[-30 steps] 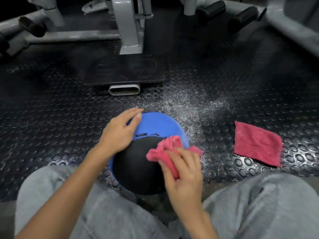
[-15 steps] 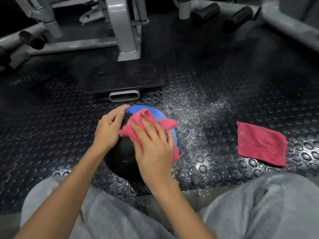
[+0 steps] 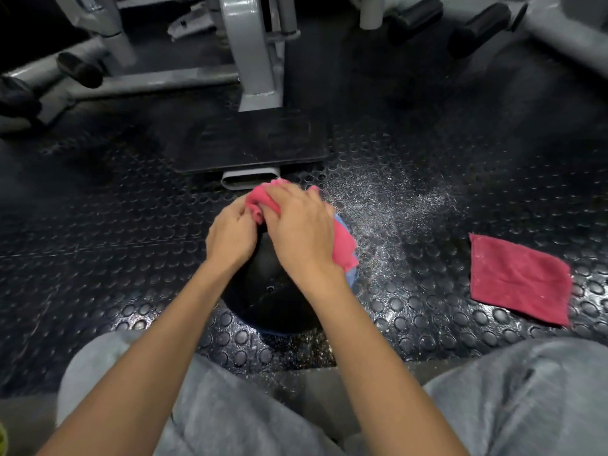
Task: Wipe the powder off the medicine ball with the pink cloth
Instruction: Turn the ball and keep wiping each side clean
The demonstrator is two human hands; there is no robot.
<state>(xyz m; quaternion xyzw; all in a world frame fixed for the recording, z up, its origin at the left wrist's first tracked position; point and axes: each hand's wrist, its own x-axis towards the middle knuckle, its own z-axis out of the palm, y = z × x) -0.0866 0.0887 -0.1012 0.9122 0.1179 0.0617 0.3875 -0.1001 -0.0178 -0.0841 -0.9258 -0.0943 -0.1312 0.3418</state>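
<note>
The medicine ball, black on its near side with a strip of blue showing at its right edge, rests on the studded rubber floor between my knees. My right hand presses a bunched pink cloth over the ball's far top; the cloth sticks out beyond my fingers and below my palm. My left hand lies on the ball's upper left side, its fingers touching the cloth's edge. Most of the blue half is hidden under hands and cloth.
A second pink cloth lies flat on the floor to the right. White powder is scattered on the floor beyond the ball. A dark floor plate and grey machine frames stand behind. My grey-trousered knees frame the bottom.
My right hand has swept the cloth from the ball's near right side up and over to its far top. My left hand has stayed on the ball's left side.
</note>
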